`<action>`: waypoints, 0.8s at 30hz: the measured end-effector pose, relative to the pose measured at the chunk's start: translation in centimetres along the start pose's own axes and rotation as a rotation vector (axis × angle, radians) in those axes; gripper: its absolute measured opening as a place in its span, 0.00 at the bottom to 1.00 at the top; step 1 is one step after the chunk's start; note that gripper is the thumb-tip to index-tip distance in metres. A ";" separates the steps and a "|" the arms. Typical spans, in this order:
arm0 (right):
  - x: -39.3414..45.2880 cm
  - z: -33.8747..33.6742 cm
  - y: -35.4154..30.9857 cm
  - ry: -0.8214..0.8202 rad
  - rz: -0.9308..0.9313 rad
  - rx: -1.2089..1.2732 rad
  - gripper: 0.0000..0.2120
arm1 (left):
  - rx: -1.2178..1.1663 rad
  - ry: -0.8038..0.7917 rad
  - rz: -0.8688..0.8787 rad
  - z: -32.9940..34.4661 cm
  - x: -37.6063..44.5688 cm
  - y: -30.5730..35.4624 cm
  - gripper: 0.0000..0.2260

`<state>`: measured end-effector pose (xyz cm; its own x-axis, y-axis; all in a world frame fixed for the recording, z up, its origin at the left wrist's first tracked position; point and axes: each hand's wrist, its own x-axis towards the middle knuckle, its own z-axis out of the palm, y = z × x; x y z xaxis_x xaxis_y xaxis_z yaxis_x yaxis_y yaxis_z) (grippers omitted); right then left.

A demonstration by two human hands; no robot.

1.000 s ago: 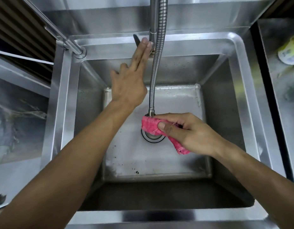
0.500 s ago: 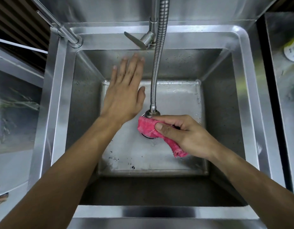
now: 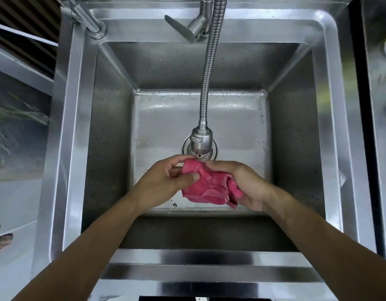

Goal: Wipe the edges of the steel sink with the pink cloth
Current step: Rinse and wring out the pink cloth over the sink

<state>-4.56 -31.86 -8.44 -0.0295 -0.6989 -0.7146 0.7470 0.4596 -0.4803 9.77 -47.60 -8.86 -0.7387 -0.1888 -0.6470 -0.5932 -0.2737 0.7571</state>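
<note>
We take the steel sink [image 3: 326,135] as our landmark and start at its near rim, where our two bare forearms cross over the front edge and reach down into the single basin. Above the basin floor, our left hand [image 3: 164,181] and right hand [image 3: 246,183] meet around one pink cloth [image 3: 209,187], which is bunched and folded between them, hanging over the near half of the floor and touching no edge of the sink. The left fingers [image 3: 188,177] are closed, thumb pressing the cloth's left edge against the curled fingers; the right fingers are curled over the cloth's top and right side, gripping it from behind. Just beyond the cloth, one spray head [image 3: 200,141] hangs over the one round drain [image 3: 213,148] at the centre of the floor. Scattered water drops dot the floor's far edge and a few dark specks lie near its front edge. One ribbed flexible hose [image 3: 211,61] rises from the spray head to the sink's far rim, where one flat tap lever [image 3: 179,28] points left. At the far-left corner of the rim stands one steel tube [image 3: 88,20]. To the right of the sink lies another steel surface, blurred.
</note>
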 end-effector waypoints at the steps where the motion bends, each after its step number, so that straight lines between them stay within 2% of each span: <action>1: 0.0 -0.1 0.3 -0.030 0.031 0.019 0.18 | 0.024 0.007 -0.043 -0.2 0.4 -0.3 0.16; 4: 0.5 -1.1 1.7 -0.023 0.028 -0.175 0.22 | 0.031 0.069 -0.144 -1.5 1.4 -1.3 0.09; 7: 1.9 -1.4 2.6 0.235 -0.085 -0.337 0.17 | -0.036 0.142 -0.190 -1.2 3.0 -2.2 0.09; 9: 3.5 -1.0 2.6 0.418 -0.176 -0.343 0.12 | -0.140 0.196 -0.212 -0.2 4.7 -2.4 0.11; 12: 5.8 -1.1 2.4 0.629 -0.248 -0.243 0.10 | -0.222 0.191 -0.235 0.7 7.1 -2.4 0.16; 15: 6.8 -1.8 2.8 0.619 -0.264 -0.199 0.11 | -0.254 0.176 -0.223 0.8 8.3 -2.6 0.15; 17: 6.8 -2.3 3.3 0.597 -0.281 -0.258 0.10 | -0.106 0.210 -0.148 1.2 8.6 -2.7 0.10; 20: 6.5 -3.1 3.6 0.641 -0.350 -0.474 0.01 | 0.159 0.265 -0.021 1.8 8.6 -3.7 0.14; 22: 6.5 -3.2 3.6 0.682 -0.339 -0.626 0.05 | 0.254 0.305 0.067 2.3 8.1 -4.6 0.16; 24: 6.7 -2.1 4.1 0.728 -0.325 -0.824 0.12 | 0.333 0.368 0.125 2.3 7.8 -5.3 0.10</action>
<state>-3.15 -33.53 -16.28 -0.7194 -0.4906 -0.4916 -0.0203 0.7224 -0.6912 6.43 -45.42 -17.75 -0.6847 -0.5367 -0.4931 -0.6215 0.0765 0.7797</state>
